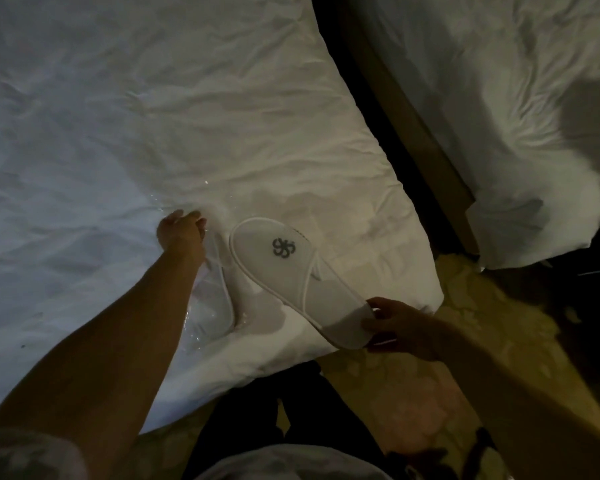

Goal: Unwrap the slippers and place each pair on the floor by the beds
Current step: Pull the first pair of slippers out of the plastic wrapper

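A white slipper with a dark flower logo on its toe is held by its heel in my right hand, above the near corner of the left bed. My left hand pinches the end of a clear plastic wrapper lying on that bed. A second white slipper lies partly inside the wrapper, its rim showing beside my left forearm.
A second bed with white linen stands to the right, across a dark gap with a wooden frame edge. Patterned yellowish carpet covers the floor between and before the beds. My dark trousers are at the bottom centre.
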Motion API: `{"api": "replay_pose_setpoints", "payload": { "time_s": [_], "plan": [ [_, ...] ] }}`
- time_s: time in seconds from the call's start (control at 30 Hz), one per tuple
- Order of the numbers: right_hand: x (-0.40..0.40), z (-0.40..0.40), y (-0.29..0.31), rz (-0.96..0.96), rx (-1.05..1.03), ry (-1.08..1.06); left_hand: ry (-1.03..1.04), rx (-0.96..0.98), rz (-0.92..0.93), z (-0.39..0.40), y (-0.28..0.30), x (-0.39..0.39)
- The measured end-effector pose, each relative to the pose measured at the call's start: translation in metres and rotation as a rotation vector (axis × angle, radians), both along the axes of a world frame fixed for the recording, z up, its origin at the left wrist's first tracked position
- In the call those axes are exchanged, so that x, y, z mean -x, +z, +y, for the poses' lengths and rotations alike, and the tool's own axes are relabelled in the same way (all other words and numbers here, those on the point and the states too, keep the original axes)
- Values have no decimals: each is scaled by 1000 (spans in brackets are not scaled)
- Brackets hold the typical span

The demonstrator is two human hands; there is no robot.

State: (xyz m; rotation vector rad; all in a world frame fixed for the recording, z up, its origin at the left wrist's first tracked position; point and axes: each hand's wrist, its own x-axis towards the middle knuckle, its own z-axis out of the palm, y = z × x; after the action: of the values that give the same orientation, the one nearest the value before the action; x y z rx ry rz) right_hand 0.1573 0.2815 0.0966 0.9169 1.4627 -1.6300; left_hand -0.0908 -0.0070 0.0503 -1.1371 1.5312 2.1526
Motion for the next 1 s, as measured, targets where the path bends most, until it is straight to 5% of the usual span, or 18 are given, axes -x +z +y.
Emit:
{"api": "replay_pose_setpoints", "payload": {
  "time_s": [0.47, 0.63, 1.0],
  "plan": [
    [40, -23, 2, 152, 110, -310, -213, 206, -101, 3, -36, -43],
    [59, -45, -7, 202, 76, -347, -259, 439, -150, 9, -53, -62],
    [84, -54, -15, 228, 164, -287, -383, 371, -230, 22, -62, -89]
  ]
}}
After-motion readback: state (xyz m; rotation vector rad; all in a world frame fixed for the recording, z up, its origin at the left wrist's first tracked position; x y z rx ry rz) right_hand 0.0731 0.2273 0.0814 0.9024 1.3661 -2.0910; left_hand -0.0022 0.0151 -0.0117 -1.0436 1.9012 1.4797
